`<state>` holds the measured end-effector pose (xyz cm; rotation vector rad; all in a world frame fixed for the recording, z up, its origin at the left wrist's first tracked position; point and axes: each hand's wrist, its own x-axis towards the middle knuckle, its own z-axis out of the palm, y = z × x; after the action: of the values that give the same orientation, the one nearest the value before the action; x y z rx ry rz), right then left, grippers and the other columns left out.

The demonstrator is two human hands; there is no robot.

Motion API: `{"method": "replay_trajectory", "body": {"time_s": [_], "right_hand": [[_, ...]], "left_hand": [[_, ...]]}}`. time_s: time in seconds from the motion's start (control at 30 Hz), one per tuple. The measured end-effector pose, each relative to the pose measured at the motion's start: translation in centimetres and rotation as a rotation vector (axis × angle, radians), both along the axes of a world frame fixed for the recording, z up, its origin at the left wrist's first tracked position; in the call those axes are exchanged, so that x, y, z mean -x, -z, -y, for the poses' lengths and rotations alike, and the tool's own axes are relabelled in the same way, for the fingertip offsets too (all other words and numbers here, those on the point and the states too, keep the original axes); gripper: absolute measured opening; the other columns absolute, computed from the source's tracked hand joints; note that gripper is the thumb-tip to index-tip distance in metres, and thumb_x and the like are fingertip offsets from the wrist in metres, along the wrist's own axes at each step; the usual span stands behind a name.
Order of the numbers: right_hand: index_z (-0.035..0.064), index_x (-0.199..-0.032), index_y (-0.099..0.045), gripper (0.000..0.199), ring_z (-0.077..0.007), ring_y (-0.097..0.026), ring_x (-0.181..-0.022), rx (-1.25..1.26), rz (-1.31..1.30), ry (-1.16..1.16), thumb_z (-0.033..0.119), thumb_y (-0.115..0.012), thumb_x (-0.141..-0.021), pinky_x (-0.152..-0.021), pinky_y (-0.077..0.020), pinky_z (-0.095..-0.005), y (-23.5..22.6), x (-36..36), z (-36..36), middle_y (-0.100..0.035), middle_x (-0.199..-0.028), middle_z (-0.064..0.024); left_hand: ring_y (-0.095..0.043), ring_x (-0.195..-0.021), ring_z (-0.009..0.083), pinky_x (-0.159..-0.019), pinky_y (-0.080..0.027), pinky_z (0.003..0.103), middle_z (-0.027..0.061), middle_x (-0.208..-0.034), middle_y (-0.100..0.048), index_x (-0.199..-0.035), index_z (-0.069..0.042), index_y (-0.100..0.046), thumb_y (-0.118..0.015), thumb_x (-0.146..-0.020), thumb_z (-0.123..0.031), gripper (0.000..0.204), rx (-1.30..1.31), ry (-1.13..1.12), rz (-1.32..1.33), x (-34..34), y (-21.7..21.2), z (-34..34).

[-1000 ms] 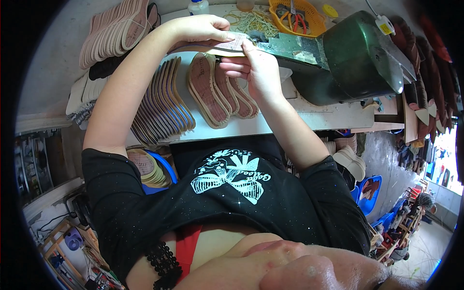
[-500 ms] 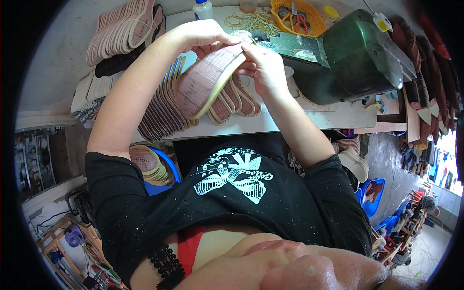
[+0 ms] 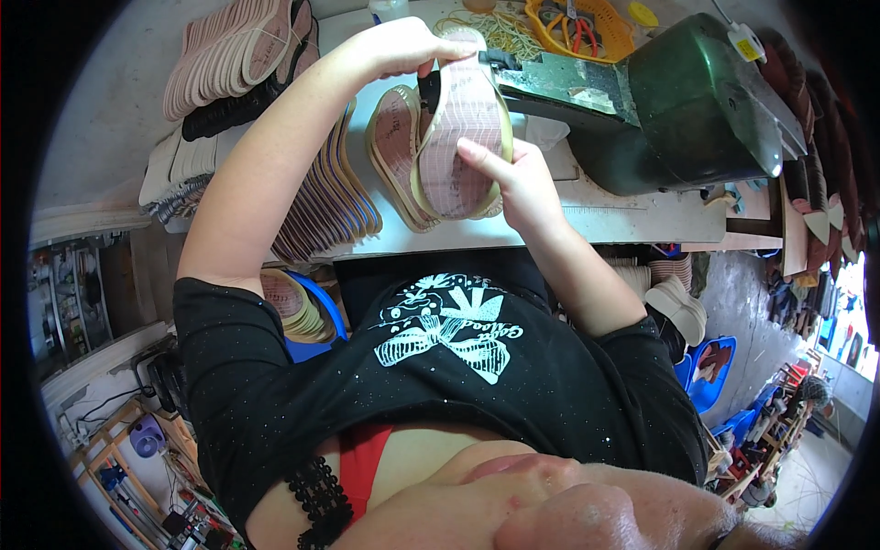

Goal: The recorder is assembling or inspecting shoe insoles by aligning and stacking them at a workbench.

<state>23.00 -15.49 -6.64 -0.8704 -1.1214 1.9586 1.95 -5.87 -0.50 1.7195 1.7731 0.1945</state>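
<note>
A pinkish woven shoe insole (image 3: 469, 110) with a yellow-green edge is held up over the white table, its narrow end toward the far side. My left hand (image 3: 411, 44) grips that narrow end, thumb on top. Lower down, my right hand (image 3: 524, 188) has its thumb pressed on the insole's wide part and its fingers behind the right edge. Under and to the left of it, more pink insoles (image 3: 396, 137) lie on the table. The arm of a green sewing machine (image 3: 550, 96) reaches close to the insole's far right side.
Rows of edge-on insoles (image 3: 325, 197) and stacked pale insoles (image 3: 225, 55) stand at left. A yellow basket with pliers (image 3: 610, 41) and a heap of elastic bands (image 3: 500, 35) sit at the back. A blue bin (image 3: 316, 316) holds more insoles below the table's edge (image 3: 642, 238).
The insole has swung from a slant to nearly upright. My right hand has slid from its narrow end down to the wide part. My left hand has moved slightly farther away.
</note>
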Motion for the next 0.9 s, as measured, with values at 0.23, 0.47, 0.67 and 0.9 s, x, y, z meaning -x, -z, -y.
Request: {"method": "replay_trajectory", "body": {"time_s": [0.23,0.47,0.67,0.9], "right_hand": [[-0.0047,-0.092,-0.066,0.026,-0.0099,-0.060,-0.072,-0.013,-0.104,0.088,0.020,-0.070,-0.084,-0.068,-0.0491,-0.0254,1.0,2.4,-3.2,-0.066,-0.084,-0.0069],[-0.0042,-0.102,-0.063,0.028,-0.0118,-0.062,-0.080,0.083,-0.281,0.202,0.017,-0.067,-0.085,-0.073,-0.0500,-0.0268,0.4,2.9,-2.6,-0.066,-0.093,-0.0081],[-0.0058,-0.106,-0.061,0.031,-0.0154,-0.065,-0.082,0.139,-0.155,-0.083,0.015,-0.066,-0.084,-0.070,-0.0534,-0.0280,0.4,2.0,-0.4,-0.066,-0.096,-0.0093],[-0.0060,-0.103,-0.063,0.026,-0.0172,-0.066,-0.073,0.086,-0.252,0.073,0.014,-0.063,-0.086,-0.067,-0.0546,-0.0273,0.9,3.2,-1.9,-0.067,-0.092,-0.0110]], "left_hand": [[-0.052,-0.071,0.0114,-0.068,-0.039,0.026,0.0028,-0.071,-0.058,-0.074,-0.004,-0.062,-0.063,-0.076,-0.063,0.059,-0.236,-0.091,0.216,1.6,4.1,-0.3],[-0.056,-0.092,0.0115,-0.085,-0.038,0.030,0.0035,-0.094,-0.062,-0.097,-0.003,-0.062,-0.075,-0.077,-0.032,0.038,0.067,-0.265,0.807,0.3,3.7,2.9],[-0.059,-0.082,0.0105,-0.075,-0.046,0.025,0.0049,-0.085,-0.065,-0.094,-0.001,-0.064,-0.074,-0.078,-0.026,0.031,0.113,-0.344,0.952,-0.1,3.8,2.2],[-0.047,-0.119,0.0201,-0.108,-0.030,0.033,0.0133,-0.130,-0.049,-0.133,0.005,-0.041,-0.075,-0.076,-0.029,0.074,-0.228,-0.226,0.488,0.1,2.5,0.4]]}}
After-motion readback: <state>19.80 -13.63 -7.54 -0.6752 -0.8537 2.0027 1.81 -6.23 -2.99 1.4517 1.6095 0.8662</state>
